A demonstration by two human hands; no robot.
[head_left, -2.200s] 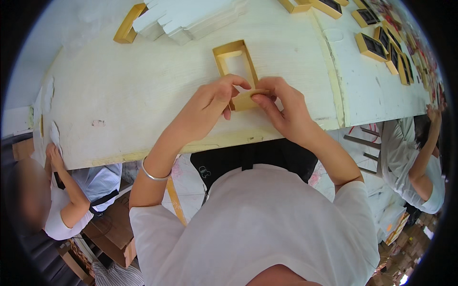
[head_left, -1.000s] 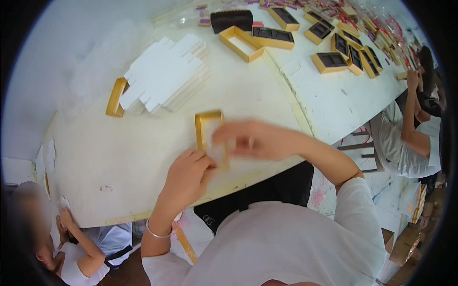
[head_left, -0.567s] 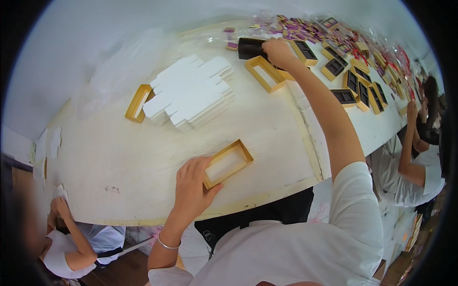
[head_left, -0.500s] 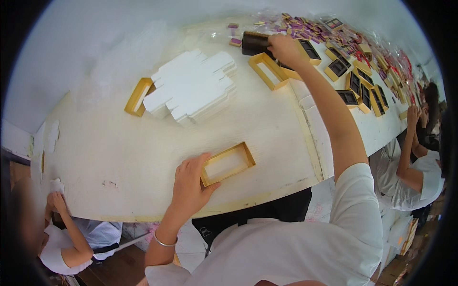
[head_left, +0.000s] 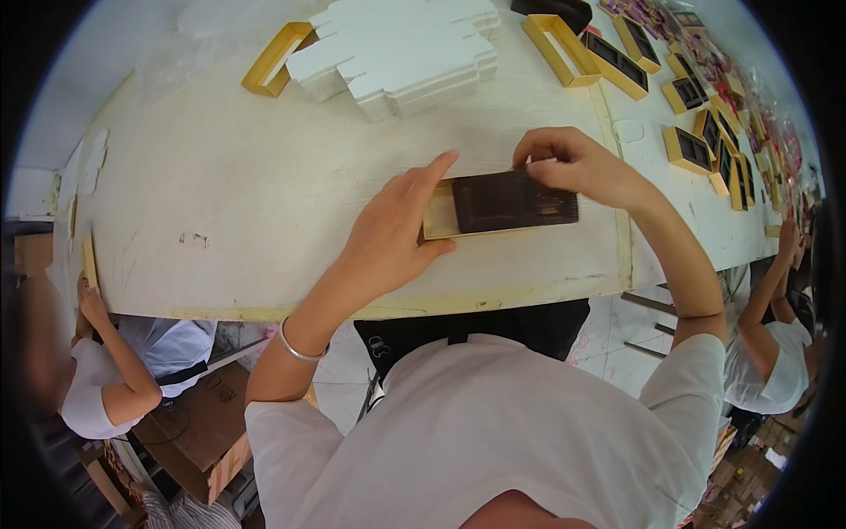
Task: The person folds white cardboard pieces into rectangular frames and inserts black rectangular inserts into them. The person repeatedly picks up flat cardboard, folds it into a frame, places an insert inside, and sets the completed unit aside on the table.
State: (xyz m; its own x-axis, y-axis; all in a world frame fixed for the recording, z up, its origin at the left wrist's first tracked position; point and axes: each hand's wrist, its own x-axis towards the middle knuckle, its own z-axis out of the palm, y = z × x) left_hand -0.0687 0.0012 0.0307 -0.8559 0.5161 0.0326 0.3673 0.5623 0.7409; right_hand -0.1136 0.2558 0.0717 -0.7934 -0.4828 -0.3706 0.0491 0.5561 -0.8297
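Note:
A long shallow gold box (head_left: pixel 439 227) lies on the table in front of me. My left hand (head_left: pixel 392 220) grips its left end, the thumb along the near side and the fingers on the far side. A dark plastic insert tray (head_left: pixel 493 204) lies over most of the box and hides its right part. Whether the tray sits inside the walls at the right end I cannot tell. My right hand (head_left: pixel 577 167) pinches the tray's far edge with bent fingers and thumb.
A stack of white die-cut card (head_left: pixel 397 44) lies beyond, between two gold boxes (head_left: pixel 278 62) (head_left: pixel 562 55). Dark trays (head_left: pixel 560 11) are stacked at the far edge. Several filled gold boxes (head_left: pixel 687 148) stand at right. Co-workers' hands (head_left: pixel 90 304) (head_left: pixel 789 238) are at both sides.
My right hand has come back from the far stack of dark trays, bringing one over the gold box. The left hand still holds the box. The view has tilted down.

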